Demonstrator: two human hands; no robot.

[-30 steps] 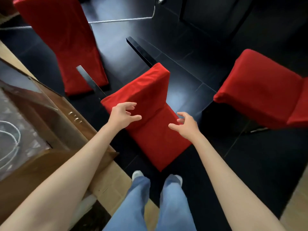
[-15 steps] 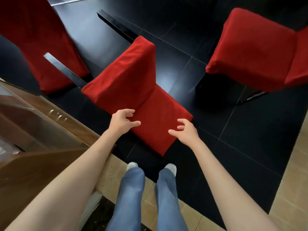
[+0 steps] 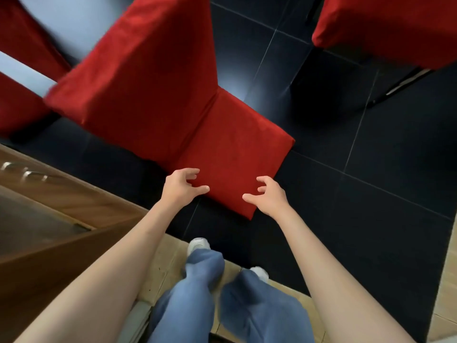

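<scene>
A chair in a red fabric cover [image 3: 222, 134] stands right in front of me, its backrest to the upper left and its seat toward me. My left hand [image 3: 180, 185] hovers over the seat's near left edge with fingers loosely curled and nothing in it. My right hand [image 3: 268, 196] hangs over the seat's near corner, fingers likewise loosely curled and holding nothing. Neither hand plainly touches the cover.
A second red-covered chair [image 3: 385, 28] stands at the upper right, a third [image 3: 22, 105] at the far left. A wooden table [image 3: 57, 214] runs along the left. The floor is dark tile [image 3: 371, 194], with beige tile under my feet [image 3: 197, 245].
The view has closed in on the middle chair and tilted down. Both hands now sit over the seat's near edge instead of higher up by the backrest; their loose curl is unchanged.
</scene>
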